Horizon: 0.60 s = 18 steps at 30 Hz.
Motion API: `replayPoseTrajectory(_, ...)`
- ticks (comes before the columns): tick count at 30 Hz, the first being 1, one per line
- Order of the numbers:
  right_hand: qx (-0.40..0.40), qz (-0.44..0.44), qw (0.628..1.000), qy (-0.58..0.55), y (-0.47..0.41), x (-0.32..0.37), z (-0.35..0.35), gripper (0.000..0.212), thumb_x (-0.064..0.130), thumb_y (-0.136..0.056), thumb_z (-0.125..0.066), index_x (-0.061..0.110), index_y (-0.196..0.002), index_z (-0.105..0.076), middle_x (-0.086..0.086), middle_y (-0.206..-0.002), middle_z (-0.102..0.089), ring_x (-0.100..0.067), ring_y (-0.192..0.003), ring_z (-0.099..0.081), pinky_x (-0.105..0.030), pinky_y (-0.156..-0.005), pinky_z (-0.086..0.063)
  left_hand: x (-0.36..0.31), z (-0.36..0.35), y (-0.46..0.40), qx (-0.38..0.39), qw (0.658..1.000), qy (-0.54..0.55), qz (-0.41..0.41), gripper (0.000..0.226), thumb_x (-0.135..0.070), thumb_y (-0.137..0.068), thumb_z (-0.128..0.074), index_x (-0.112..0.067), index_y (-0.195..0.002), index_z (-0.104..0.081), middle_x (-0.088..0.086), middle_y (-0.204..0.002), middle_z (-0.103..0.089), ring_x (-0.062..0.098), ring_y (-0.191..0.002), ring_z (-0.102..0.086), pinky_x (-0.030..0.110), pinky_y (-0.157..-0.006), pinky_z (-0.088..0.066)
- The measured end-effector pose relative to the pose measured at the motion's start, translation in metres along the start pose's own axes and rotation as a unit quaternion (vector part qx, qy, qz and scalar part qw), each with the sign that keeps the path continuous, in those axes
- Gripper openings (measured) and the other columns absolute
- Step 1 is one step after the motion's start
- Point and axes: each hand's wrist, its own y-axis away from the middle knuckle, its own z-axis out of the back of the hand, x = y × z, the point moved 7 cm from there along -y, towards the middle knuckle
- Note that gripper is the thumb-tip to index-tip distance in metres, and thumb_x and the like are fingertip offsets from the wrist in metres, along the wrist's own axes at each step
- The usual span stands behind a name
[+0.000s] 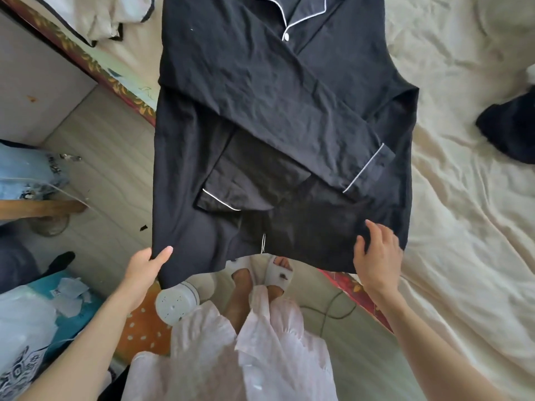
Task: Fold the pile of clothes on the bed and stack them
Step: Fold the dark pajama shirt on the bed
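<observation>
I am holding up the bottom hem of a black long-sleeved pyjama shirt with thin white piping [269, 111], which is lying stretched out from the cream crumpled bedsheet [463, 198] toward me, its lower part hanging past the bed's edge over the floor. My left hand [144, 270] is pinching the near left corner of the hem, thumb on top of the cloth and fingers hidden beneath it. My right hand [376, 256] is gripping the near right corner, fingers curling over the top of the fabric. Both sleeves are lying folded across the front of the shirt, crossing each other, with their white-piped cuffs pointing down and outward. The collar end is resting far from me on the bed. A dark crumpled garment [509, 128] is lying on the sheet well to the right, and a cream garment with dark trim [101, 18] is lying at the far left. Below the hem I am seeing my feet in white slippers [278, 273].
</observation>
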Motion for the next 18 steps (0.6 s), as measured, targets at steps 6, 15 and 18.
replayPoseTrajectory(6,0.013,-0.159,0.986,-0.056,-0.010,-0.073,0.011,0.050,0.025,-0.092,-0.057,0.003,-0.133,-0.042,-0.019,-0.130,-0.047,-0.036,-0.121,-0.042,-0.047,-0.096,-0.038,-0.003,0.001,0.021,-0.162,0.984,-0.064,-0.030,0.057,-0.045,-0.099,-0.037,0.007,-0.118,-0.052,0.023,-0.118,-0.057,0.037,-0.101,-0.053,0.040,-0.078,-0.040)
replayPoseTrajectory(15,0.152,-0.370,0.860,-0.317,0.010,-0.111,-0.030,0.036,0.019,-0.091,-0.062,-0.002,-0.120,-0.056,-0.016,-0.115,-0.062,-0.031,-0.100,-0.058,-0.036,-0.081,-0.045,0.001,-0.019,0.049,-0.093,0.990,0.109,-0.003,0.032,-0.017,-0.094,-0.058,-0.005,-0.124,-0.054,0.015,-0.121,-0.060,0.034,-0.109,-0.058,0.050,-0.099,-0.044)
replayPoseTrajectory(18,0.146,-0.395,0.819,-0.390,0.025,-0.119,-0.026,0.034,0.016,-0.091,-0.062,-0.001,-0.120,-0.055,-0.011,-0.113,-0.061,-0.028,-0.101,-0.058,-0.037,-0.092,-0.047,0.006,-0.013,0.062,-0.098,0.980,0.173,0.015,0.036,-0.015,-0.093,-0.059,-0.002,-0.126,-0.053,0.014,-0.117,-0.061,0.031,-0.103,-0.059,0.044,-0.094,-0.047)
